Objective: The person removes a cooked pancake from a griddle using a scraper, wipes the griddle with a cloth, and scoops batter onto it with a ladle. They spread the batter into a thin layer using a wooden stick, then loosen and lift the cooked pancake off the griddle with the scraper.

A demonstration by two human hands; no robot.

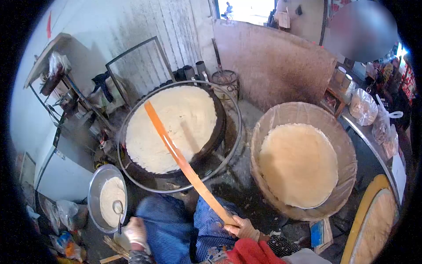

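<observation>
My right hand (242,228) is closed around the lower end of a long, flat wooden spatula (176,154). Its blade reaches up and left over a large round griddle (217,125), on which a wide pale flatbread (154,132) lies. At lower left, my left hand (135,231) is beside a metal bowl (93,207) of pale batter or meal (110,198). A ladle (118,207) rests in this bowl, its handle toward my left hand. That hand looks closed next to a whitish rounded thing (123,242); what its fingers hold is hidden.
A cloth-lined round basket (349,163) on the right holds another round flatbread (299,165). A metal ring (239,132) surrounds the griddle. Bagged food (364,107) sits on a counter at right, beyond which a person stands. Left are a cluttered shelf (48,59) and plastic bags (68,215).
</observation>
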